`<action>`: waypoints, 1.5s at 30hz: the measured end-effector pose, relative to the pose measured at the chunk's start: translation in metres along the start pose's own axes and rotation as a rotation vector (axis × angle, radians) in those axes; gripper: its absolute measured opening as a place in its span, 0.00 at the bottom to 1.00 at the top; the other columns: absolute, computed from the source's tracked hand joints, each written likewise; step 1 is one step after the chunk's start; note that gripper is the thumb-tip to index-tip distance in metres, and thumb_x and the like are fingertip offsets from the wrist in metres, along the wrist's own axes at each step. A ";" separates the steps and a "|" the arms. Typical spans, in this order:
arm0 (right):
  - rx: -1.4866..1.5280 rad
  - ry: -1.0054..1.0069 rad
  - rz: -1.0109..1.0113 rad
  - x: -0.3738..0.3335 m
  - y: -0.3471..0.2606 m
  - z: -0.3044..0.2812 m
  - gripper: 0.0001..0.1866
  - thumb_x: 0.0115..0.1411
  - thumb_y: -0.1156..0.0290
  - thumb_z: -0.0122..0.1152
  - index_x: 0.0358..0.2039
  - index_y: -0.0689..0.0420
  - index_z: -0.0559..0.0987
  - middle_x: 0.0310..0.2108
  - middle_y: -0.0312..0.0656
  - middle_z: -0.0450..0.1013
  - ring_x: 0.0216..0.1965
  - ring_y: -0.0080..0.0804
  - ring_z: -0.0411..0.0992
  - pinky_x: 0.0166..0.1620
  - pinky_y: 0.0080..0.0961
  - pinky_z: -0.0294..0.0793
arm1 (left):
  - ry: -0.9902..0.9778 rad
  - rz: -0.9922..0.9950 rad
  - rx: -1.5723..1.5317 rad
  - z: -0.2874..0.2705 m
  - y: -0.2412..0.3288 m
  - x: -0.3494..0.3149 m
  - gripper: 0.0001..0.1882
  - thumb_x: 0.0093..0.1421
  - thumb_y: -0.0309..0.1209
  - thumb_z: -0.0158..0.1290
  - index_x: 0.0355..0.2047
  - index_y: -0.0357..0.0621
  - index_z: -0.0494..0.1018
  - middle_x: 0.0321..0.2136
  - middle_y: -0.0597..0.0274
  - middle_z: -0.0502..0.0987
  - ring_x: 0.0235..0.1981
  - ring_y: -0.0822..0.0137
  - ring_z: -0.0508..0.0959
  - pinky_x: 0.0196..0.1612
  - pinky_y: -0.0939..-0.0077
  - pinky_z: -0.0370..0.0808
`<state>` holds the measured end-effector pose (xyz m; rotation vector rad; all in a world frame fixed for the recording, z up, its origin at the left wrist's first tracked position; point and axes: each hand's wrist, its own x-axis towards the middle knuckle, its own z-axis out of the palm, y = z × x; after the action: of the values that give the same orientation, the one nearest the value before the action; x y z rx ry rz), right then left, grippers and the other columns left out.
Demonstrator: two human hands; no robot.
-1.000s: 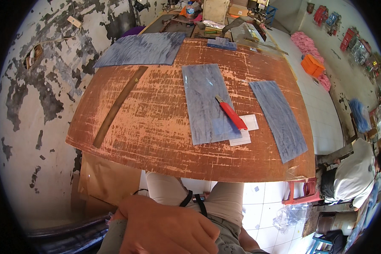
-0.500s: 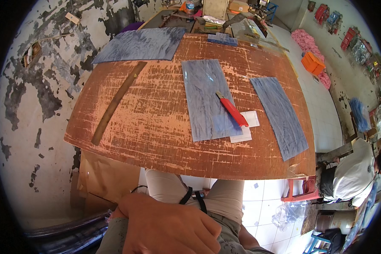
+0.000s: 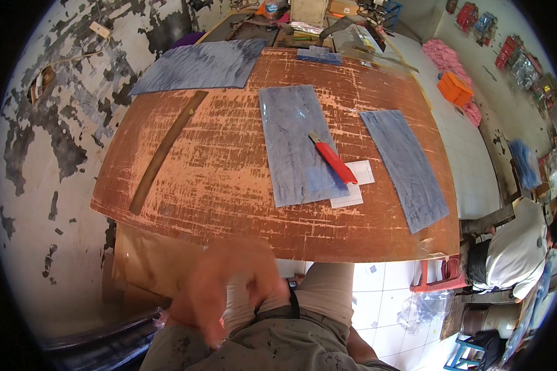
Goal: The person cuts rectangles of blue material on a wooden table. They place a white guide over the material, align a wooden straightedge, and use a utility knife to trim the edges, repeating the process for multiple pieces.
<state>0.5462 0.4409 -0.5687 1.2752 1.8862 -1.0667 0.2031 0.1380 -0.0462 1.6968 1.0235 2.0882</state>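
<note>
My left hand is raised over my lap by the table's near edge, smeared by motion, so its finger state cannot be told; nothing shows in it. Of my right arm, only a bit of forearm appears beside my hip, with that hand out of view. On the scratched brown table, a red-handled utility knife lies across a grey-blue marbled sheet. White paper pieces stick out beneath the sheet's lower right corner. Another marbled strip lies to the right.
A larger marbled sheet covers the far left corner, with a long brown strip nearer. Small blue pieces and clutter stand at the back. A person in a white shirt sits at the right, near a red stool.
My left hand has risen from my lap toward the table's near edge, its fingers moving apart from their earlier bunched pose. The view has shifted slightly; the table things stay put.
</note>
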 end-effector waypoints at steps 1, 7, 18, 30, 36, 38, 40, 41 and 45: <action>0.027 0.023 0.023 -0.003 0.009 0.001 0.57 0.46 0.35 0.79 0.64 0.67 0.73 0.56 0.61 0.80 0.57 0.58 0.80 0.59 0.45 0.81 | 0.088 -0.163 0.141 -0.006 -0.001 0.000 0.33 0.61 0.64 0.65 0.42 0.44 0.79 0.29 0.64 0.79 0.32 0.66 0.77 0.42 0.66 0.74; 0.080 0.045 0.044 -0.008 0.020 0.014 0.57 0.46 0.34 0.78 0.64 0.68 0.73 0.56 0.61 0.80 0.57 0.58 0.80 0.59 0.45 0.81 | 0.183 -0.527 1.388 -0.067 -0.031 -0.034 0.24 0.59 0.40 0.69 0.53 0.43 0.80 0.52 0.53 0.80 0.53 0.51 0.79 0.57 0.56 0.75; 0.178 0.130 0.221 0.013 0.127 0.058 0.57 0.46 0.34 0.78 0.64 0.68 0.73 0.56 0.61 0.80 0.57 0.58 0.79 0.59 0.45 0.81 | 0.316 -0.668 1.279 -0.074 -0.075 -0.063 0.24 0.61 0.36 0.67 0.55 0.42 0.78 0.60 0.53 0.76 0.63 0.47 0.72 0.66 0.53 0.71; -0.023 0.086 0.485 -0.049 0.110 0.045 0.62 0.55 0.41 0.78 0.77 0.58 0.52 0.72 0.55 0.66 0.73 0.53 0.64 0.73 0.63 0.56 | 0.294 -0.680 1.397 -0.078 -0.058 -0.077 0.21 0.64 0.36 0.65 0.54 0.41 0.79 0.61 0.53 0.77 0.64 0.50 0.73 0.68 0.55 0.69; -0.743 -0.081 -0.176 0.033 0.259 0.072 0.22 0.64 0.52 0.67 0.38 0.62 0.88 0.41 0.52 0.86 0.48 0.45 0.85 0.50 0.40 0.83 | 0.342 -0.663 1.259 -0.073 -0.084 -0.070 0.20 0.64 0.34 0.65 0.54 0.42 0.79 0.61 0.54 0.77 0.64 0.50 0.72 0.68 0.55 0.69; -0.170 0.077 -0.033 0.033 0.266 0.061 0.21 0.66 0.54 0.64 0.38 0.61 0.88 0.42 0.54 0.85 0.48 0.50 0.84 0.50 0.43 0.82 | 0.373 -0.654 1.206 -0.072 -0.092 -0.070 0.20 0.64 0.34 0.65 0.54 0.42 0.79 0.61 0.54 0.77 0.64 0.50 0.72 0.68 0.54 0.69; -0.020 0.138 -0.102 0.037 0.150 0.082 0.19 0.67 0.55 0.61 0.38 0.60 0.87 0.43 0.57 0.84 0.48 0.55 0.83 0.50 0.47 0.81 | 0.293 -0.653 1.389 -0.072 -0.066 -0.067 0.20 0.64 0.34 0.66 0.54 0.43 0.79 0.60 0.55 0.77 0.64 0.50 0.72 0.68 0.54 0.68; 0.029 0.188 -0.160 0.019 0.109 0.063 0.19 0.68 0.56 0.60 0.39 0.60 0.86 0.43 0.58 0.83 0.48 0.57 0.82 0.50 0.49 0.80 | 0.305 -0.653 1.411 -0.073 -0.060 -0.068 0.20 0.64 0.34 0.66 0.54 0.43 0.79 0.60 0.55 0.77 0.64 0.50 0.72 0.68 0.54 0.68; -0.027 0.344 -0.408 -0.070 -0.002 -0.052 0.13 0.69 0.63 0.58 0.38 0.59 0.84 0.42 0.57 0.83 0.47 0.57 0.82 0.50 0.49 0.80 | 0.308 -0.666 1.393 -0.076 -0.062 -0.075 0.19 0.64 0.33 0.65 0.54 0.43 0.79 0.60 0.54 0.77 0.63 0.51 0.73 0.67 0.56 0.69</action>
<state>0.5661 0.4549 -0.4846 1.1403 2.4910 -1.0629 0.1394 0.1104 -0.1485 0.9763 3.0139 1.1076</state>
